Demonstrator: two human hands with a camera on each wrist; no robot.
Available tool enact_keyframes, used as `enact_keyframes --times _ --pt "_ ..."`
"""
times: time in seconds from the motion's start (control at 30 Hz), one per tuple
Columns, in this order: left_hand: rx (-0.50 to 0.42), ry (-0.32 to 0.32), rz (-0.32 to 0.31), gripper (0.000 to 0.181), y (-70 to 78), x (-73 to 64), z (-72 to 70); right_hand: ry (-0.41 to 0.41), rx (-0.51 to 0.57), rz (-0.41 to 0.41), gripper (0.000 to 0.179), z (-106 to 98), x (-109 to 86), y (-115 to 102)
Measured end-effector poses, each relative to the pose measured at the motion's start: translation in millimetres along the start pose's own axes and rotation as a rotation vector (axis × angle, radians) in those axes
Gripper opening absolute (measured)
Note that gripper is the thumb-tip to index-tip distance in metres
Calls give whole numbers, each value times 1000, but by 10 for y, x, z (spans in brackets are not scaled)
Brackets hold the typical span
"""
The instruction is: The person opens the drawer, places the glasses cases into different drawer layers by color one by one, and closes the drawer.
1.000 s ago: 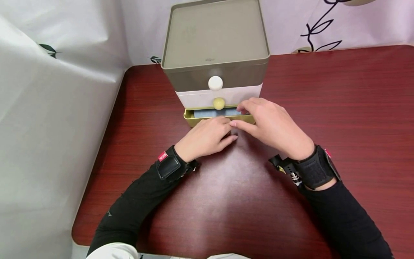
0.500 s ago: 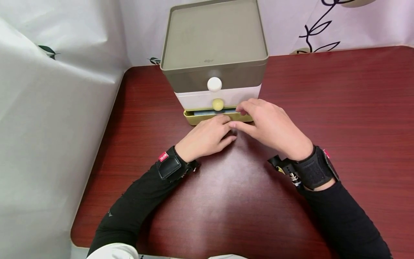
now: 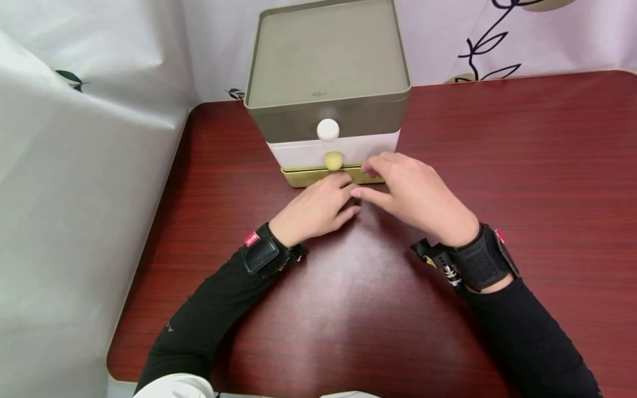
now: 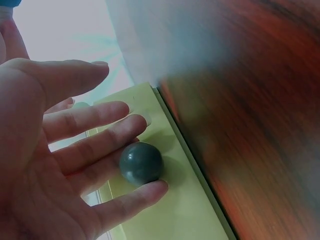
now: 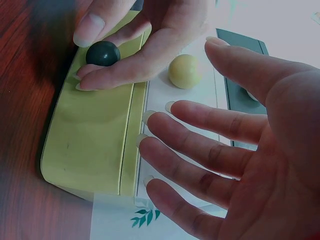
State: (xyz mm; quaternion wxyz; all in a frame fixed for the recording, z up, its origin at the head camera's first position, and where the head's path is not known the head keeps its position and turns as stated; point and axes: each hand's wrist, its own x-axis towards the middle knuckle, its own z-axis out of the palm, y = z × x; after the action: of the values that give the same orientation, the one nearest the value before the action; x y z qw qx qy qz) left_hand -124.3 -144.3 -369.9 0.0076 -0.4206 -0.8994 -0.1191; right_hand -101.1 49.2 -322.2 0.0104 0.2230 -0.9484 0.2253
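Observation:
A small chest of drawers (image 3: pixel 328 55) stands on the table, with a grey-brown top drawer, a white middle drawer (image 3: pixel 293 153) and a yellow-green bottom drawer (image 3: pixel 301 178). The bottom drawer's front sits almost flush, a thin dark line along its upper edge. My left hand (image 3: pixel 318 207) touches that front, its fairly straight fingers on either side of the dark round knob (image 4: pixel 141 163) and its thumb held away. To the right of it, my right hand (image 3: pixel 415 190) is spread with relaxed fingers beside the drawer's right end, holding nothing. In the head view the dark knob is hidden.
The dark red wooden table (image 3: pixel 522 182) extends on both sides of the chest. A white knob (image 3: pixel 328 130) and a yellow knob (image 3: pixel 333 161) stick out above the hands. Light patterned sheeting (image 3: pixel 89 182) hangs at the left and behind. A white round object (image 3: pixel 174 386) shows at the bottom edge.
The bottom drawer has slid inward under my left hand, and the light-blue thing inside it is now out of sight. My left hand moved slightly forward; the right stayed nearly in place.

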Motion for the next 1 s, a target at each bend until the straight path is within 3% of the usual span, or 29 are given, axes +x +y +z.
enact_keyframes --times 1.0 --pt "-8 -20 -5 19 -59 76 4 -23 9 2 34 6 6 -8"
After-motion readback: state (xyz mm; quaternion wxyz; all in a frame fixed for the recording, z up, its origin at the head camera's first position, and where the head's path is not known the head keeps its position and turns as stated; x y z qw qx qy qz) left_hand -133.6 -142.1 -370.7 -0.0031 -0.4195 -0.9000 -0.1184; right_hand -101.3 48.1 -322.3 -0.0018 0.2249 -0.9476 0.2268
